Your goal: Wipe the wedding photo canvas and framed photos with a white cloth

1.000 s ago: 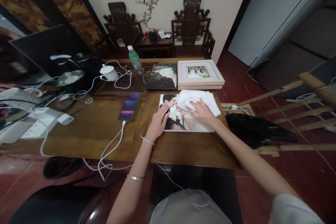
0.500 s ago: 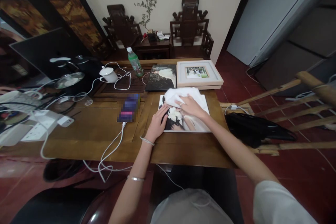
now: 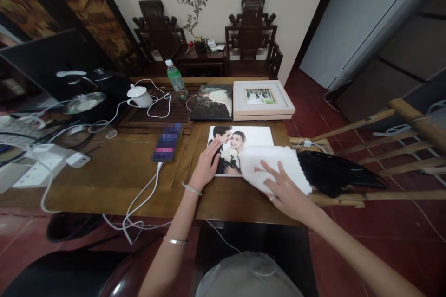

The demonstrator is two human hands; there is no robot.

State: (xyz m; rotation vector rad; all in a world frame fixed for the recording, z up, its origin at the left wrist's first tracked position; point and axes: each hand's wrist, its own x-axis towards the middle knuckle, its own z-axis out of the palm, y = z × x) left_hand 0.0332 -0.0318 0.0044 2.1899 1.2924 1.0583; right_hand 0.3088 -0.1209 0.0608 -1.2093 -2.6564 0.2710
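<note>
A photo panel (image 3: 230, 167) lies flat on the wooden table in front of me, showing a couple in wedding dress with a white bouquet. My left hand (image 3: 205, 163) rests on its left side, fingers stretched out and lying on the picture. Over its lower right part spreads a white cloth (image 3: 292, 167), which reaches past the panel onto the table's right side. My right hand (image 3: 284, 190) has hold of this cloth from above, fingers partly spread and pressed into its folds. The cloth hides the panel's lower right corner.
Behind the panel lie a dark photo panel (image 3: 212, 102) and a pale framed photo (image 3: 263, 110). A phone (image 3: 166, 143) on a cable, a green bottle (image 3: 177, 80), a lidded white cup (image 3: 140, 96) and a power strip (image 3: 42, 164) stand leftward. A black bag (image 3: 327, 171) sits at the right.
My right hand has drawn the white cloth from the panel's top toward me and to the right, uncovering the couple's faces. My left hand stays on the panel's left side.
</note>
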